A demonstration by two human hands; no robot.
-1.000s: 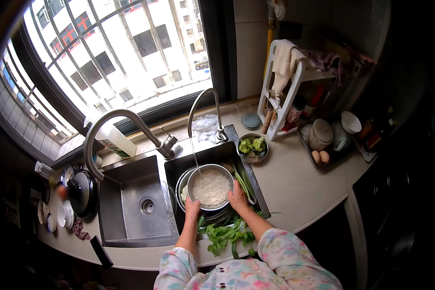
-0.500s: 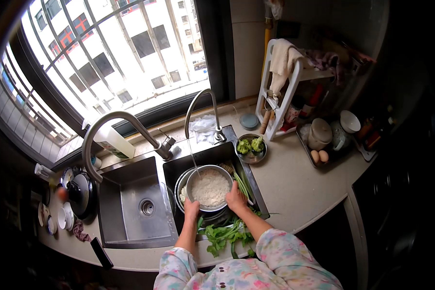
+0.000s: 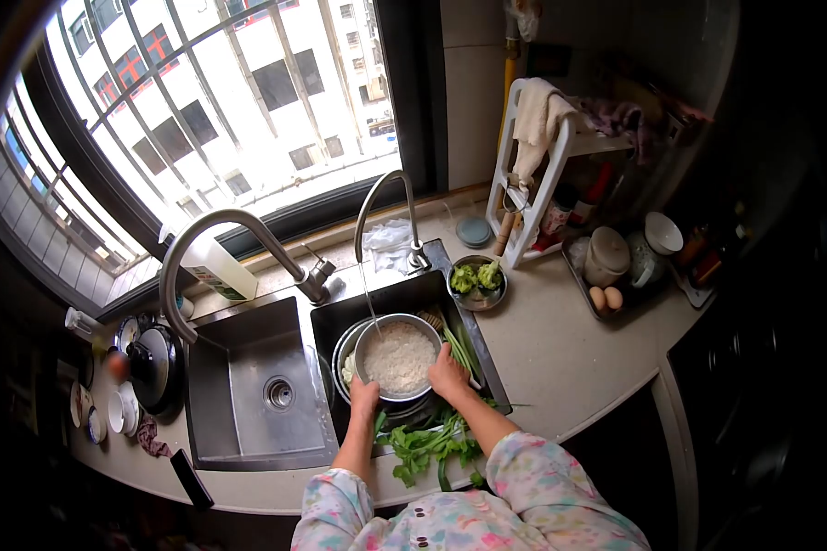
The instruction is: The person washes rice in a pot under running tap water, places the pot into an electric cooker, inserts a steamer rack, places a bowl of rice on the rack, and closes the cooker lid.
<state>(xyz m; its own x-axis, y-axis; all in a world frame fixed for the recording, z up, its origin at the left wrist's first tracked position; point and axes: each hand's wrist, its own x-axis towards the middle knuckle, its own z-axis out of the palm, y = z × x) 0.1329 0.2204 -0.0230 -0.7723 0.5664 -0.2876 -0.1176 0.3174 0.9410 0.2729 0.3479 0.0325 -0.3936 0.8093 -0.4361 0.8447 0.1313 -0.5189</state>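
A round metal pot [image 3: 397,358] holds rice [image 3: 401,354] in cloudy water over the right sink basin. My left hand [image 3: 364,395] grips its near left rim and my right hand [image 3: 447,372] its right side, both closed on it. From the slim curved faucet [image 3: 383,195] a thin stream of water runs into the pot. Beneath it sits another light-rimmed vessel [image 3: 342,354], mostly hidden. Leafy celery [image 3: 427,450] lies at the basin's near edge, and green stalks [image 3: 461,342] lie to the right of the pot.
To the left is the other sink basin [image 3: 257,386] under a large faucet [image 3: 225,220]. A metal bowl of broccoli [image 3: 477,280] stands right of the sink. Farther right, a tray [image 3: 606,317] carries eggs and a lidded jar. A phone [image 3: 191,479] lies at the counter's front left edge.
Water keeps running into the pot. Both hands stay in the same place on it, and nothing else has visibly moved.
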